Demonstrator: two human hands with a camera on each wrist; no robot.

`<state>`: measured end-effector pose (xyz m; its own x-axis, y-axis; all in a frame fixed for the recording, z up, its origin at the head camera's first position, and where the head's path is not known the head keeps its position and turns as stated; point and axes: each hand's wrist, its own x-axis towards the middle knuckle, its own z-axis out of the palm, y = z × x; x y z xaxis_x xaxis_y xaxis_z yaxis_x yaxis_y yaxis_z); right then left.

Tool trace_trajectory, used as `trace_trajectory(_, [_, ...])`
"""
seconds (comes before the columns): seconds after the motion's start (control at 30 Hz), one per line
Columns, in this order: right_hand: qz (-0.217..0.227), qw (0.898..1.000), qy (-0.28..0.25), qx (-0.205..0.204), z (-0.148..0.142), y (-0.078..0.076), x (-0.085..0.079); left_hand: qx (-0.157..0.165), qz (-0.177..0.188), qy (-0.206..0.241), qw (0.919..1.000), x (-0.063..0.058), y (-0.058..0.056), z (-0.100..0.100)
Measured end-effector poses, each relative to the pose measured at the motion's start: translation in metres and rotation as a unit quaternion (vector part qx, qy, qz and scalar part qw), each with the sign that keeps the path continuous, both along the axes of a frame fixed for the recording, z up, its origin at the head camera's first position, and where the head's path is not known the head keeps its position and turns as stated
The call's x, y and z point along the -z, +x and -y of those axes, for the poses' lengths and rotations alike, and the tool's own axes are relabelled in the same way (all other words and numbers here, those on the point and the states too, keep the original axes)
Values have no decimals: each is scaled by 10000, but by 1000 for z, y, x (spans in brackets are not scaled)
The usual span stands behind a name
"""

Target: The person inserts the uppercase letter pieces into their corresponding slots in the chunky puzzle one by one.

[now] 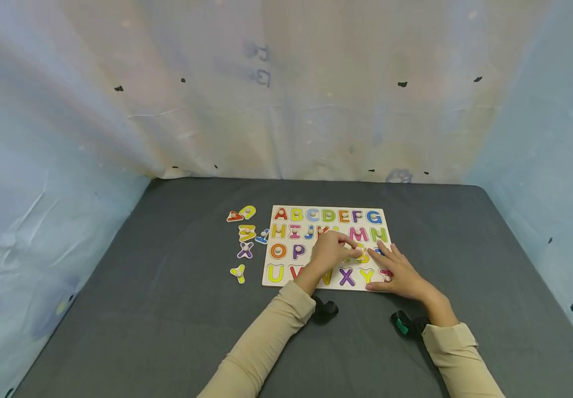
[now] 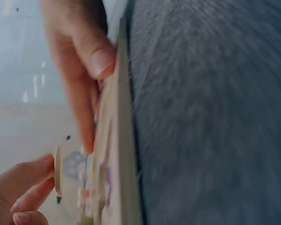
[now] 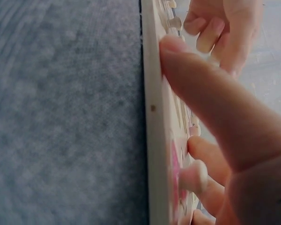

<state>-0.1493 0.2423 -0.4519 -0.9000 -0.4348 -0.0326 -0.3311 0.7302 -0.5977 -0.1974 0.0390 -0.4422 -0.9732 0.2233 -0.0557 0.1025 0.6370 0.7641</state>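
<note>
A wooden alphabet board lies on the dark table, with knobbed letter pieces in several of its slots. Over its right half, my left hand pinches a yellow letter piece, which looks like an S, between thumb and fingers. Edge-on in the left wrist view, that letter piece stands off the board's face. My right hand rests spread at the board's right side, its thumb on the front edge. Close under its palm, the right wrist view shows a pink letter with a round knob.
Left of the board lie loose letters: a red one, a yellow-green U, a yellow W, a blue T, a purple X and a Y. A pale cloth backdrop rises behind the table.
</note>
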Motion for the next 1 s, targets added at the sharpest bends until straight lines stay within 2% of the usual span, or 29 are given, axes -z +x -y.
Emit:
trace_trajectory(0.17, [-28, 10000, -21, -27, 0, -2, 0, -253, 208, -419, 9986, 0, -1, -14])
trace_trajectory(0.33, [-57, 10000, -19, -5, -1, -4, -1, -534, 253, -916, 9940, 1, -4, -24])
trace_trajectory(0.53, [-42, 10000, -15, 6, -2, -1, 2, -613, 246, -1277, 9896, 2, 0, -32])
trace_trajectory(0.77, [-28, 9999, 62, 105, -4, 3, 4, -358, 31, -1268, 9913, -2, 4, -32])
trace_trajectory(1.0, [-139, 9999, 66, 12, -2, -1, 4, -288, -224, -874, 9955, -9, 3, -7])
